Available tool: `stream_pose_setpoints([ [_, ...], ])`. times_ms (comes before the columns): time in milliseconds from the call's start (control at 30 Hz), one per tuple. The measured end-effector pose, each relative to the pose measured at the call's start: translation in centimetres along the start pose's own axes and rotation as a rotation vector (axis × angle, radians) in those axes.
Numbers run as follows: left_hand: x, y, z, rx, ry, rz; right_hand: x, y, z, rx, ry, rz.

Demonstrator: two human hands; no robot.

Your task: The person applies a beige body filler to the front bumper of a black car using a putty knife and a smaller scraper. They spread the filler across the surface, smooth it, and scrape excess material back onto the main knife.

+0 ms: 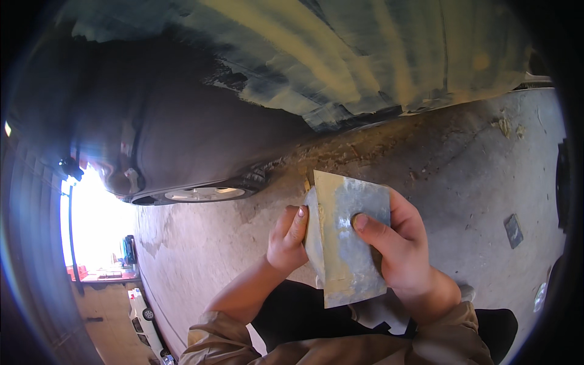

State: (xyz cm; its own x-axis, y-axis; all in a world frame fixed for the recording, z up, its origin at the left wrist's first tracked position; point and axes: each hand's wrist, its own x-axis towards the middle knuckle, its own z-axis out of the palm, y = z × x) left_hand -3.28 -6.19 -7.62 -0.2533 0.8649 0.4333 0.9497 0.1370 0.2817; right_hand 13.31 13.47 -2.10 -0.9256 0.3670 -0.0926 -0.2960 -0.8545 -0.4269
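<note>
My right hand (403, 246) grips a flat rectangular filler spreader (350, 243), thumb pressed on its near face. The sheet is grey and metal-like, with yellowish filler smeared over it, heaviest along its left side. In my left hand (289, 238) is a second pale grey plate (313, 234), mostly hidden behind the spreader, its thumb up at the edge. The two plates meet or overlap along the spreader's left edge, where a small lump of filler sits. Beyond my hands, a dark car body (176, 115) carries broad streaks of yellowish filler (340, 55).
A car wheel (205, 194) shows low on the body. A small dark rectangular piece (513, 231) lies on the stained concrete floor (194, 255) to the right. At the far left are a bright opening (94, 225) and a white car (145, 322).
</note>
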Motion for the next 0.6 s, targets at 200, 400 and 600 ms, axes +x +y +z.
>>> stream_pose_setpoints([
  [200,2.5,1.8,-1.9,0.178,0.066,0.052,0.7,0.5,-1.6,0.045,0.019,0.039],
  [400,2.7,2.3,-2.2,0.231,-0.113,0.007,1.0,0.4,-2.7,0.109,0.014,-0.041],
  [600,0.8,2.2,-2.9,-0.667,-0.3,-0.744,0.3,-1.5,-4.0,-0.076,0.112,-0.496],
])
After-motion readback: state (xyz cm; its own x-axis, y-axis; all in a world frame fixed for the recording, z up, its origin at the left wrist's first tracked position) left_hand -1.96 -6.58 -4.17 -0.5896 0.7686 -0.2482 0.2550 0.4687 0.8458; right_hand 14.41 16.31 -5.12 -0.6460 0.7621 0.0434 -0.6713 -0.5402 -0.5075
